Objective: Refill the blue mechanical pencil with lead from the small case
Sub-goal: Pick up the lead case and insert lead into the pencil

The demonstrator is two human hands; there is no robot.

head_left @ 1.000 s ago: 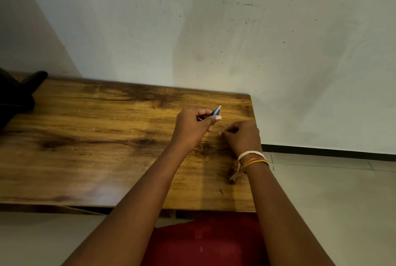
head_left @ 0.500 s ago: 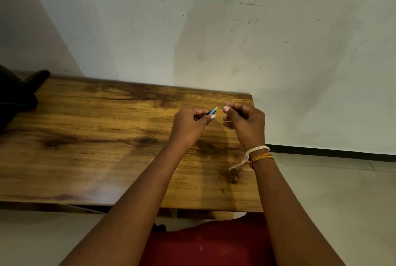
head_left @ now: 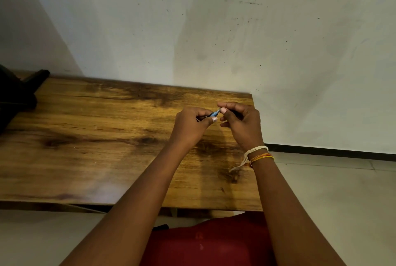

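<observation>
Centre of frame, above the wooden table: left hand clenched around the blue mechanical pencil, only its short end protruding. Right hand pinches at that end; its contents cannot be told. The lead is likely thin and brittle; it is best held lightly near its tip. Lead and small case are not discernible.

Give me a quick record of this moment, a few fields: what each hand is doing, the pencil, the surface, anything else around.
left hand: closed on the blue mechanical pencil
right hand: fingertips pinched at the pencil's exposed end
lead: too small to tell
surface: brown wooden table, hands above it
other: dark object at the table's far left
</observation>
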